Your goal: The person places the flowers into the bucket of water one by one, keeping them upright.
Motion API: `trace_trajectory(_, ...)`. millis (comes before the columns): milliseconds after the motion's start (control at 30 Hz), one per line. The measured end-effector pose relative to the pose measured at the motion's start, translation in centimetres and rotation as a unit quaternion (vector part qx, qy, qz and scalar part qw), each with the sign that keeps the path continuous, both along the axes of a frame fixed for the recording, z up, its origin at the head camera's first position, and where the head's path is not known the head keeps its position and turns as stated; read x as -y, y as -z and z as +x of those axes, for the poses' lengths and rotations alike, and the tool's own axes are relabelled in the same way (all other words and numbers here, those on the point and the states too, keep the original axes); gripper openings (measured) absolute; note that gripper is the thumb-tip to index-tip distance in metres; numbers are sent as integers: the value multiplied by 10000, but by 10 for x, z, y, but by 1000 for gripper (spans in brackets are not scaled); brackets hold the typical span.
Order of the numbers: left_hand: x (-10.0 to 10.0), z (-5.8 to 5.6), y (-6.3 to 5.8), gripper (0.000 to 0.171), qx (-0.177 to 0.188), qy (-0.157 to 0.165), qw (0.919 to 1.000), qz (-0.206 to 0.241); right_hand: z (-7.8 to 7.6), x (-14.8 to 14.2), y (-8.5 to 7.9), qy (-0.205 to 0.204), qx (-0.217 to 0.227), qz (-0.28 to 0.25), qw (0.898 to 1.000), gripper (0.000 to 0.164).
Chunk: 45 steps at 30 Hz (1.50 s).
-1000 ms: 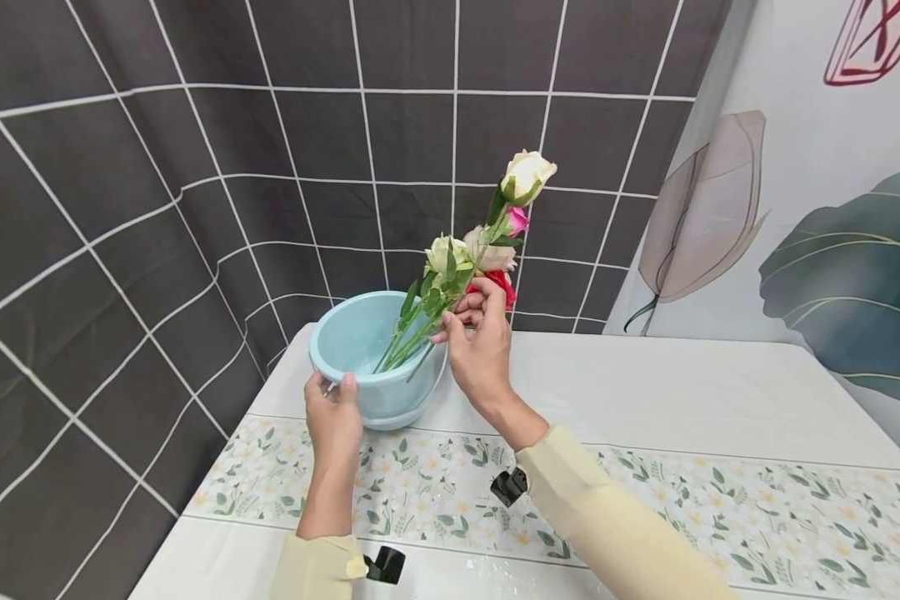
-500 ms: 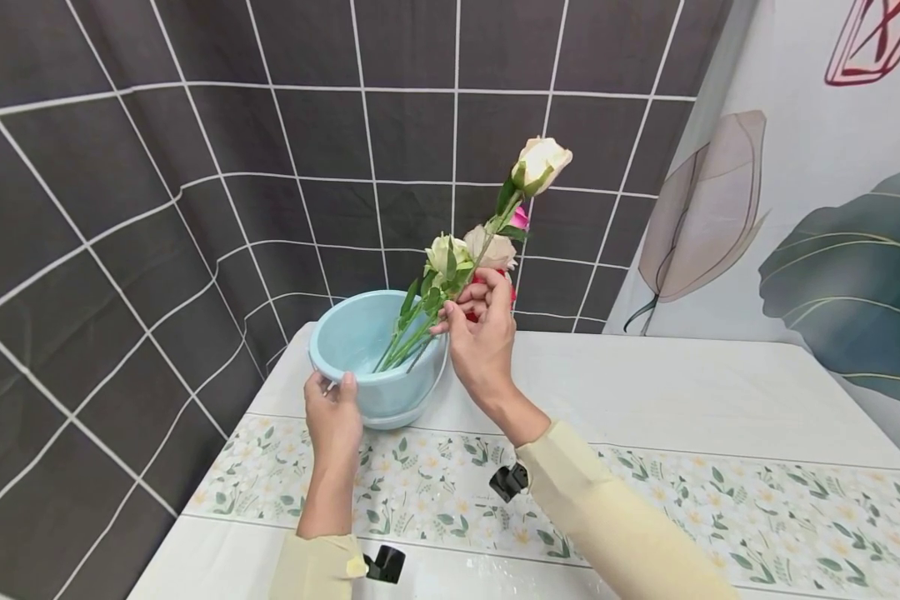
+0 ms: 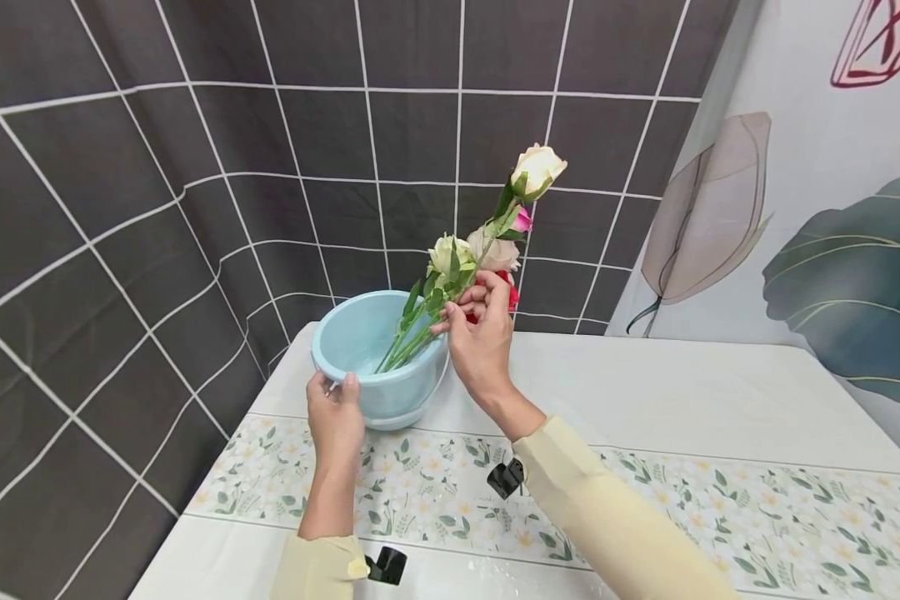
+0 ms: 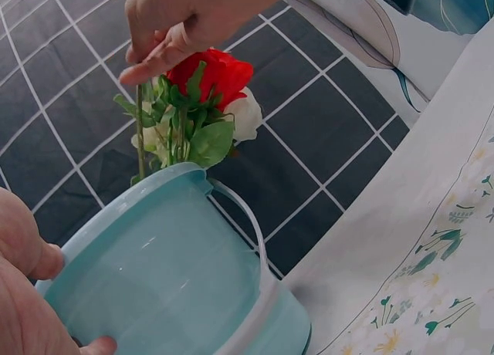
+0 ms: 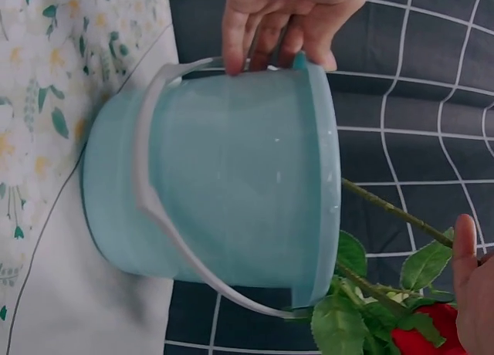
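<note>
In the head view, a light blue bucket point(image 3: 390, 398) stands on the table, and my left hand point(image 3: 336, 421) grips its near rim, thumb over the edge. My right hand point(image 3: 483, 346) pinches the stem of a cream rose point(image 3: 537, 171) held tilted above the bucket's right side. In the right wrist view, that stem point(image 5: 394, 208) runs down behind the rim. Several other flowers lean in the bucket: a greenish-white one point(image 3: 450, 254), a pale pink one point(image 3: 495, 252), a bright pink one point(image 3: 522, 219) and a red rose point(image 4: 216, 77), partly hidden behind my right hand in the head view.
A white bail handle point(image 5: 147, 150) hangs down the bucket's side. The table point(image 3: 645, 383) has a white cover with a floral band. Dark curtain cloth with white grid lines point(image 3: 412, 133) hangs close behind and left; a leaf-print cloth point(image 3: 795, 167) hangs at right.
My right hand has raised the cream rose slightly up and right, then lowered it a little. Its stem end, earlier in front of the rim, is now inside the bucket. My left hand stays put.
</note>
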<state>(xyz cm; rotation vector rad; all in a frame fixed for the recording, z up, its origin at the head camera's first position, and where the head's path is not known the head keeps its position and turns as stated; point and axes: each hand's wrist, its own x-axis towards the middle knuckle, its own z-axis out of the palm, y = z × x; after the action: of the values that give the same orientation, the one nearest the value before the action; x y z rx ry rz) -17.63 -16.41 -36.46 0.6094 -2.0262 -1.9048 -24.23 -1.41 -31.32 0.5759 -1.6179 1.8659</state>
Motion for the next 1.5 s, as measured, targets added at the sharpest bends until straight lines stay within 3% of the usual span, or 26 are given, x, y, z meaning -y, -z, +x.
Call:
trace_trajectory(67,2,-5,6,64,-36,-26,10000,-35,-1,0,2,10,21,95,10000,45)
trace_trajectory(233,14,-27,40,68,-138,-132,9997,-129,1,2,2,10,137,431,9990,46)
trace_trajectory(333,19,-34,51,68,-150,-128,9997,-124,7,4,-2,-108,226,579,9980,45)
trace_trajectory(433,15,-28,41,69,-113,-146,9997,-126,11,5,-5,-237,319,637,9972,45)
trace_trajectory(533,7,-16,22,68,-86,-135,9998,-75,6,7,1,-213,411,733,9962,45)
trace_trajectory(700,2,-6,8,64,-160,-104,9998,-4,-3,9,11,-112,511,894,9946,45)
trace_trajectory(1000,5,-12,18,65,-139,-133,9998,-36,-4,11,18,-14,691,1330,9887,48)
trace_trajectory(1100,1,-5,6,61,-62,-116,9999,-40,-4,11,18,-34,833,1553,9843,47)
trace_trajectory(1300,0,0,-2,58,42,-42,10000,55,-3,12,19,-111,1019,1885,9767,41)
trace_trajectory(1433,2,-5,7,62,-68,-129,9999,25,-4,12,20,-126,949,2080,9734,34)
trace_trajectory(1500,6,-13,20,64,-182,-131,9997,10,-5,11,21,-88,856,2226,9711,27)
